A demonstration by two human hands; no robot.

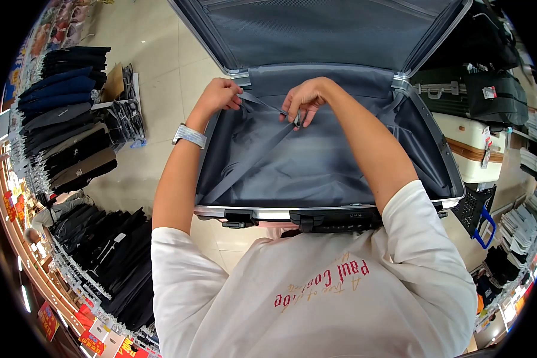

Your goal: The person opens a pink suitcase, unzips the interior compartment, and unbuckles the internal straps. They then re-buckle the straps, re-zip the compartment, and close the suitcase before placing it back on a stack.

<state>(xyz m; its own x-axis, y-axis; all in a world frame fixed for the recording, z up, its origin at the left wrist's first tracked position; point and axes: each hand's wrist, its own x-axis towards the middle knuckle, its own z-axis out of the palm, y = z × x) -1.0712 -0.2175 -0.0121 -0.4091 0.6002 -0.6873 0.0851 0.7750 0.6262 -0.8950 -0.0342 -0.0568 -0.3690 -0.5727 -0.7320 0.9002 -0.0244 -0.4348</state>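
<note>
An open grey suitcase (451, 173) lies before me, its lid raised at the far side and its lining bare. A grey luggage strap (244, 165) runs from the near left corner up to a dark buckle (297, 122) in the middle. My right hand (305, 101) is closed around the strap by this buckle. At the far left corner, my left hand (222, 95) pinches the upper stretch of the same strap (259, 102), which slants between both hands. A wristwatch (189, 136) is on my left wrist.
Racks of dark clothes (62, 116) stand on the left, with more dark garments (110, 262) nearer. To the right are a dark suitcase (495, 104), a cream suitcase (472, 146) with a brown band, and a black basket (473, 210) with a blue handle.
</note>
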